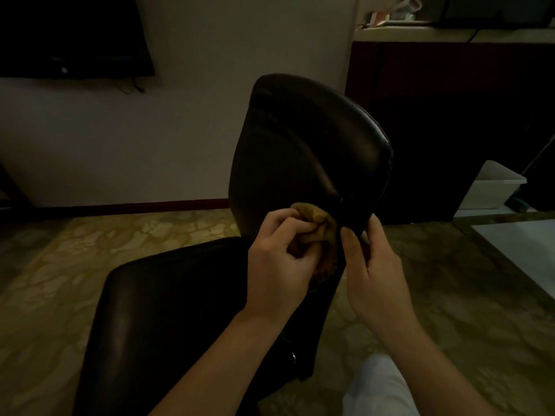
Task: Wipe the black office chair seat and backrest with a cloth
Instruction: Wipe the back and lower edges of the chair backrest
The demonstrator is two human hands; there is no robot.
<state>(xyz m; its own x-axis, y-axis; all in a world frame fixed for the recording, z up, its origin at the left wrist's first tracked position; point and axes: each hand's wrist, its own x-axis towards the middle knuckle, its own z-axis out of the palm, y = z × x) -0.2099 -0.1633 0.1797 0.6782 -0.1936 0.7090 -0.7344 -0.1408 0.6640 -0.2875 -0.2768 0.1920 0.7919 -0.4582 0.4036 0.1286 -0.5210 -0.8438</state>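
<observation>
A black leather office chair stands before me, its backrest [303,145] upright in the middle of the view and its seat [168,310] reaching toward the lower left. My left hand [279,265] is closed on a bunched yellow-brown cloth [318,223], pressed against the lower part of the backrest. Just to the right, my right hand [372,265] grips the lower right edge of the backrest, thumb on the front face. Part of the cloth is hidden behind my left fingers.
The room is dim, with a patterned yellowish carpet [90,256]. A dark TV [72,34] hangs on the wall at upper left. A dark cabinet [450,121] with a cluttered top stands at right, a white bin [495,187] beside it. My light trouser leg [378,388] shows below.
</observation>
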